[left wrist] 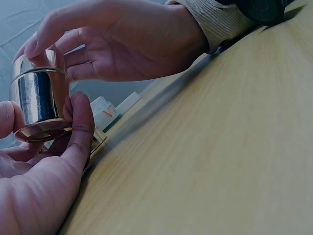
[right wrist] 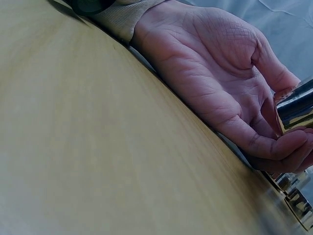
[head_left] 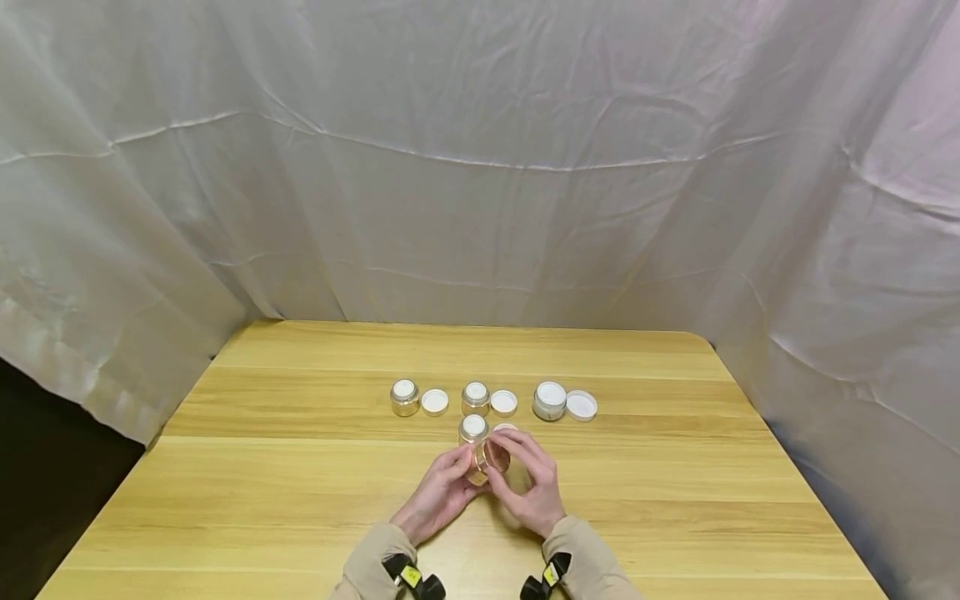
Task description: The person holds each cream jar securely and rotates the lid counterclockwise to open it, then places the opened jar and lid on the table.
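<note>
Both hands meet on a shiny gold jar (head_left: 478, 473), raised above the table and tilted. My left hand (head_left: 438, 500) grips one end between thumb and fingers. The fingertips and thumb of my right hand (head_left: 536, 492) pinch the other end. In the left wrist view a seam runs around the gold jar (left wrist: 36, 100), with the right hand (left wrist: 132, 44) at its upper part and the left hand (left wrist: 44, 191) at its base. Just beyond stands a white-topped jar (head_left: 473, 427), and a white disc-like lid (head_left: 505, 427) is partly hidden by the right hand.
Farther back, a row holds a gold jar (head_left: 405, 400) beside a lid (head_left: 435, 402), another jar (head_left: 476, 400) beside a lid (head_left: 503, 403), and a larger pale jar (head_left: 550, 403) beside a lid (head_left: 581, 405). Grey curtains (head_left: 480, 208) enclose the wooden table (head_left: 675, 500).
</note>
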{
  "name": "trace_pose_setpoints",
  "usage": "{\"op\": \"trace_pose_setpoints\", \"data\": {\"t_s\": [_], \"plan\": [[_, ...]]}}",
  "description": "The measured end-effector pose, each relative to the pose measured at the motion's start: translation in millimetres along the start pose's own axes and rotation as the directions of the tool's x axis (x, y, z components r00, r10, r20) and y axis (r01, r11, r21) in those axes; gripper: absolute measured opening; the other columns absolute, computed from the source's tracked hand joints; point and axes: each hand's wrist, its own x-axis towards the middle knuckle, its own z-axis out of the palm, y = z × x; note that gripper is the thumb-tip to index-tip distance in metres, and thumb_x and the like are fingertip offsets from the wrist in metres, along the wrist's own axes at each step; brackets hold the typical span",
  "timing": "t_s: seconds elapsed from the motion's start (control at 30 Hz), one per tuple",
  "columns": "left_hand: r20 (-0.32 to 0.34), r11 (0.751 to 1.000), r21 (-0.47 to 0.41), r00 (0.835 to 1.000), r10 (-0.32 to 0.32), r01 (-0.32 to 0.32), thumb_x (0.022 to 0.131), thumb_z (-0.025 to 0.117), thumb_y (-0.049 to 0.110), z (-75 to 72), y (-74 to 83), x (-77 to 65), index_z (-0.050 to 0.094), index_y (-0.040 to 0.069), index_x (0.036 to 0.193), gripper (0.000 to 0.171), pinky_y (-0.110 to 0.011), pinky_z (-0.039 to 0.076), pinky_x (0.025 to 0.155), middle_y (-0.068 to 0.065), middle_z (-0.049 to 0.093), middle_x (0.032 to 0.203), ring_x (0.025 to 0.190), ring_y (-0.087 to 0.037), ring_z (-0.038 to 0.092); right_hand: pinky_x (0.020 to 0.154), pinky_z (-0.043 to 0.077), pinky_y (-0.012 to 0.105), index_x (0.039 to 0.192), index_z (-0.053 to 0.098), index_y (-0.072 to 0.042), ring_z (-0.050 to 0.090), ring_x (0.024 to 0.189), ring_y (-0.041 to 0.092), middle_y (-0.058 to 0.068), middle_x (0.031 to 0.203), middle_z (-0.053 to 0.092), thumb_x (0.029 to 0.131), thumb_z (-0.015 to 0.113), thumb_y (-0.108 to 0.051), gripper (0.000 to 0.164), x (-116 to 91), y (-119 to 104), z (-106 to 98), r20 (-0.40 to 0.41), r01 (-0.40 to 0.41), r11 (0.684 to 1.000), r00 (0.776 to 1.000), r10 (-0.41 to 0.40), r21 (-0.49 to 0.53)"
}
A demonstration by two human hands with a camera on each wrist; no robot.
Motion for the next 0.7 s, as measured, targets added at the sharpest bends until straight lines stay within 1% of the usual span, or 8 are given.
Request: {"op": "trace_pose_setpoints", "data": {"t_s": [0.13, 0.2, 0.27, 0.4, 0.5, 0.57, 0.63, 0.7], "plan": [[0.001, 1.000, 0.004, 1.000, -0.004, 0.004, 0.109, 0.038, 0.021, -0.4, 0.1, -0.1, 0.013, -0.014, 0.153, 0.061, -0.027, 0.050, 0.109, -0.016, 0.046, 0.152, 0.121, -0.010, 0.061, 0.109, 0.049, 0.021, 0.113, 0.066, 0.012, 0.066, 0.104, 0.035, 0.029, 0.110, 0.066, 0.081, 0.081, -0.008, 0.040, -0.8, -0.5, 0.3, -0.008, -0.031, 0.998, 1.000, 0.031, -0.055], [-0.002, 1.000, 0.011, 1.000, -0.005, 0.005, 0.109, 0.039, 0.022, -0.4, 0.0, -0.1, 0.014, -0.014, 0.153, 0.062, -0.027, 0.050, 0.109, -0.017, 0.043, 0.154, 0.122, -0.009, 0.060, 0.108, 0.049, 0.020, 0.110, 0.067, 0.012, 0.066, 0.101, 0.034, 0.029, 0.107, 0.066, 0.083, 0.082, -0.014, 0.040, -1.5, -0.4, 0.6, -0.021, -0.048, 0.996, 0.999, 0.047, -0.079], [-0.005, 1.000, 0.018, 1.000, -0.005, 0.005, 0.109, 0.039, 0.022, -0.5, -0.1, -0.1, 0.014, -0.014, 0.153, 0.062, -0.028, 0.050, 0.109, -0.017, 0.043, 0.154, 0.122, -0.009, 0.060, 0.106, 0.050, 0.019, 0.107, 0.067, 0.012, 0.067, 0.099, 0.034, 0.029, 0.104, 0.066, 0.083, 0.083, -0.016, 0.040, -1.3, -0.4, 0.8, -0.035, -0.054, 0.994, 0.998, 0.051, -0.090], [-0.005, 1.000, 0.012, 1.000, -0.005, 0.005, 0.109, 0.039, 0.022, -0.4, -0.2, 0.0, 0.014, -0.014, 0.153, 0.062, -0.028, 0.050, 0.109, -0.014, 0.047, 0.151, 0.122, -0.009, 0.061, 0.104, 0.052, 0.019, 0.106, 0.068, 0.013, 0.067, 0.098, 0.034, 0.028, 0.103, 0.067, 0.078, 0.084, -0.007, 0.038, -1.4, -0.3, 0.8, -0.033, -0.044, 0.997, 0.999, 0.042, -0.058], [-0.001, 1.000, 0.006, 1.000, -0.004, 0.004, 0.109, 0.038, 0.021, -0.1, 0.0, 0.1, 0.014, -0.015, 0.152, 0.061, -0.028, 0.051, 0.108, -0.011, 0.051, 0.148, 0.121, -0.010, 0.061, 0.106, 0.051, 0.021, 0.109, 0.067, 0.013, 0.066, 0.101, 0.035, 0.029, 0.106, 0.066, 0.074, 0.080, 0.004, 0.039, -0.7, -0.7, 0.3, -0.013, -0.018, 1.000, 1.000, 0.017, -0.019], [0.000, 1.000, 0.004, 1.000, -0.002, 0.002, 0.109, 0.038, 0.021, 0.2, 0.0, 0.0, 0.014, -0.015, 0.152, 0.060, -0.028, 0.051, 0.107, -0.008, 0.055, 0.144, 0.121, -0.010, 0.062, 0.108, 0.051, 0.023, 0.113, 0.066, 0.014, 0.066, 0.105, 0.035, 0.031, 0.109, 0.065, 0.072, 0.077, 0.007, 0.043, 0.8, -1.7, 0.0, 0.003, -0.002, 1.000, 1.000, 0.002, -0.002], [0.001, 1.000, 0.005, 1.000, 0.000, 0.000, 0.109, 0.038, 0.021, 0.4, 0.0, 0.1, 0.015, -0.015, 0.152, 0.060, -0.028, 0.052, 0.107, -0.005, 0.056, 0.142, 0.121, -0.010, 0.062, 0.109, 0.050, 0.023, 0.114, 0.066, 0.013, 0.065, 0.107, 0.035, 0.032, 0.111, 0.064, 0.073, 0.075, 0.006, 0.043, 1.6, -2.3, -0.3, 0.008, 0.005, 1.000, 1.000, -0.005, -0.007], [0.001, 1.000, 0.004, 1.000, 0.002, -0.002, 0.109, 0.039, 0.022, 0.2, 0.0, 0.0, 0.015, -0.015, 0.152, 0.061, -0.028, 0.051, 0.107, -0.004, 0.056, 0.142, 0.121, -0.009, 0.061, 0.109, 0.050, 0.023, 0.114, 0.066, 0.012, 0.065, 0.107, 0.035, 0.031, 0.112, 0.064, 0.079, 0.076, -0.001, 0.039, 2.4, -3.0, -0.3, 0.003, -0.002, 1.000, 1.000, 0.002, -0.030]]}}
